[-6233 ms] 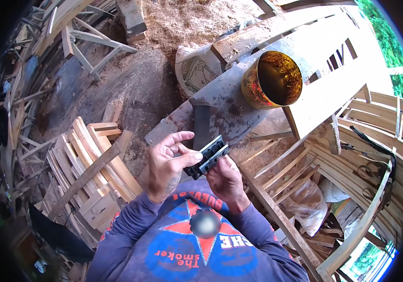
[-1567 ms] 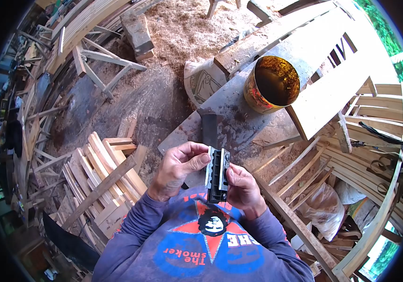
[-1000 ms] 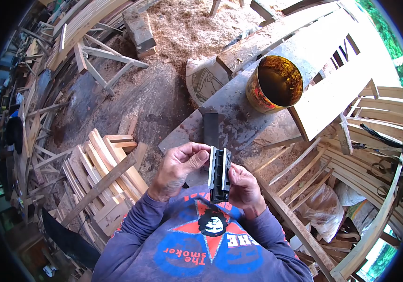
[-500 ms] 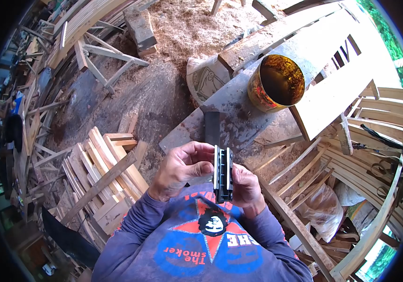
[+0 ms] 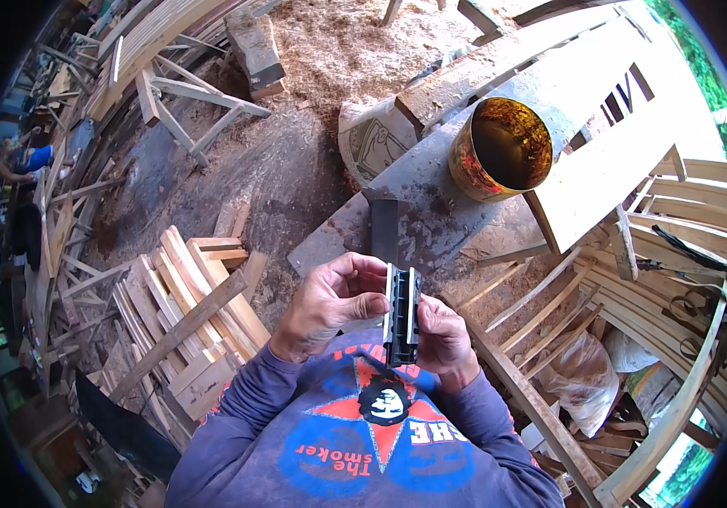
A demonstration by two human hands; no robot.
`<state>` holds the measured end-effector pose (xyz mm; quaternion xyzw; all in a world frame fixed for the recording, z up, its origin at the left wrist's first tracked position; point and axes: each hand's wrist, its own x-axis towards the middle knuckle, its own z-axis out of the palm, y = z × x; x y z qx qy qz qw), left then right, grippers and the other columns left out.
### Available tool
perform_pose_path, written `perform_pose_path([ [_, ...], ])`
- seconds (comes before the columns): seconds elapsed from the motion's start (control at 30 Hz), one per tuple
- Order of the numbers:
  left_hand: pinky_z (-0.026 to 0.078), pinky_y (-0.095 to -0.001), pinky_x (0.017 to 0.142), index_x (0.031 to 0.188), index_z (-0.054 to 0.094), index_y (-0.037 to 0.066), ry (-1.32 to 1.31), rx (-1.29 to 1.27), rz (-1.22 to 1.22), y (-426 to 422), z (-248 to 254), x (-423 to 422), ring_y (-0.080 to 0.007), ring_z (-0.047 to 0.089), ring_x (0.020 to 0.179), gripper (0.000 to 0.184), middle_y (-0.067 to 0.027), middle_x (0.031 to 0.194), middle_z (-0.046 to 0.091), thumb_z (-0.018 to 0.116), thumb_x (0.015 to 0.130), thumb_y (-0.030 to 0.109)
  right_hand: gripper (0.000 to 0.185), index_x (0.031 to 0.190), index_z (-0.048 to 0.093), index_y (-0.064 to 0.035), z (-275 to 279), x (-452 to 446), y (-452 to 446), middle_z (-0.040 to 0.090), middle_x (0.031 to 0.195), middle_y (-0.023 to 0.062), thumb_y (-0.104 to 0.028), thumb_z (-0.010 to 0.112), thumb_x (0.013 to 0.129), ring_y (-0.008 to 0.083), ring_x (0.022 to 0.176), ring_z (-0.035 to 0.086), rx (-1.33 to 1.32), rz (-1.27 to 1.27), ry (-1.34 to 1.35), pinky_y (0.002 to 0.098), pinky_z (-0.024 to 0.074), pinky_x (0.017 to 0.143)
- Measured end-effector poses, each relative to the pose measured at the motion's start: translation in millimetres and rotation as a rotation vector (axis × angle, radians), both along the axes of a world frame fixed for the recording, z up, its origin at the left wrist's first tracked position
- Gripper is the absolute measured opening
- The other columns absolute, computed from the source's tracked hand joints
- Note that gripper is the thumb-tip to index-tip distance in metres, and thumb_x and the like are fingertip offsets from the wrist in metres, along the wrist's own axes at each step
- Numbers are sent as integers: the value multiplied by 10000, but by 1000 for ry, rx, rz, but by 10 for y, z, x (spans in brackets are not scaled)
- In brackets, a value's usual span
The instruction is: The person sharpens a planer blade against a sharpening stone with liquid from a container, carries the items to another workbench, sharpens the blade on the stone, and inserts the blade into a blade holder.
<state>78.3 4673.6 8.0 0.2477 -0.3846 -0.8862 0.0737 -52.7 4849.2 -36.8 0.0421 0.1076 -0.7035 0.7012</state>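
Note:
In front of my chest I hold a long black ribbed holder with a pale, metal-looking strip along each long side. My left hand is closed, its thumb and forefinger pinching the holder's left side near the upper end. My right hand grips the opposite side, its thumb against the edge and its other fingers partly hidden. Just beyond the holder, a dark flat rectangular block like a sharpening stone lies on a wet grey board. An open tin with dark liquid inside stands on that board, further right.
Stacked wooden strips lie to my left, near a sawhorse-like frame. A pale plank extends on the right, above plastic bags and slats. Sawdust covers the far floor. Another person is at the far left.
The holder has turned very slightly between my hands, which keep their grip. At the far left, the other person has come further into view. The bench things stay put.

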Motion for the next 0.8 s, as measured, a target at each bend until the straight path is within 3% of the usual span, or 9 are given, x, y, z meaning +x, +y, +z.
perform_pose_path([
  [0.53, 522, -342, 1021, 1262, 645, -11, 10, 37, 11, -3, -15, -5, -174, 686, 1109, 496, -93, 1169, 727, 878, 856, 154, 485, 1447, 479, 42, -27, -38, 0, 704, 1227, 139, -210, 616, 1056, 247, 1082, 738, -13, 9, -2, 406, 595, 952],
  [0.6, 518, -337, 1023, 1343, 593, -14, -31, 42, 16, -13, -14, -3, -169, 668, 1129, 638, -95, 1212, 702, 907, 833, 205, 505, 1464, 470, 43, 24, -47, -15, 693, 1261, 133, -204, 625, 1052, 238, 1117, 723, -35, 23, 16, 398, 578, 982],
  [0.67, 523, -325, 1016, 1386, 546, -23, -27, -13, -10, -12, 14, -15, -165, 662, 1135, 695, -102, 1242, 684, 903, 843, 224, 550, 1489, 465, 41, 102, -22, -50, 657, 1331, 111, -199, 663, 1035, 203, 1201, 664, 92, -31, 285, 375, 522, 1051],
  [0.7, 527, -313, 1009, 1429, 499, -32, -22, -68, -37, -10, 42, -24, -160, 657, 1141, 752, -108, 1272, 666, 899, 853, 243, 550, 1489, 465, 41, 138, -10, -72, 657, 1331, 111, -199, 663, 1035, 203, 1201, 664, 91, -30, 285, 375, 522, 1051],
  [0.73, 524, -342, 1014, 1520, 408, -14, -63, -134, -64, -6, 102, -40, -182, 634, 1166, 940, -115, 1277, 635, 927, 813, 324, 565, 1492, 470, 36, 173, 1, -95, 644, 1351, 102, -201, 684, 1025, 188, 1224, 638, 109, -52, 384, 367, 502, 1067],
  [0.77, 524, -342, 1014, 1520, 408, -14, -63, -134, -64, 20, 92, -42, -182, 634, 1166, 940, -115, 1277, 635, 927, 813, 324, 580, 1494, 476, 32, 190, 13, -111, 630, 1372, 92, -203, 705, 1016, 173, 1247, 611, 128, -75, 482, 359, 482, 1083],
  [0.8, 518, -364, 1024, 1537, 400, -4, -107, -461, -21, 62, 113, -56, -200, 623, 1184, 968, -131, 1300, 620, 929, 804, 340, 576, 1495, 482, 22, 123, 44, -105, 639, 1361, 96, -194, 712, 1014, 172, 1237, 613, 130, -114, 526, 354, 480, 1081],
])
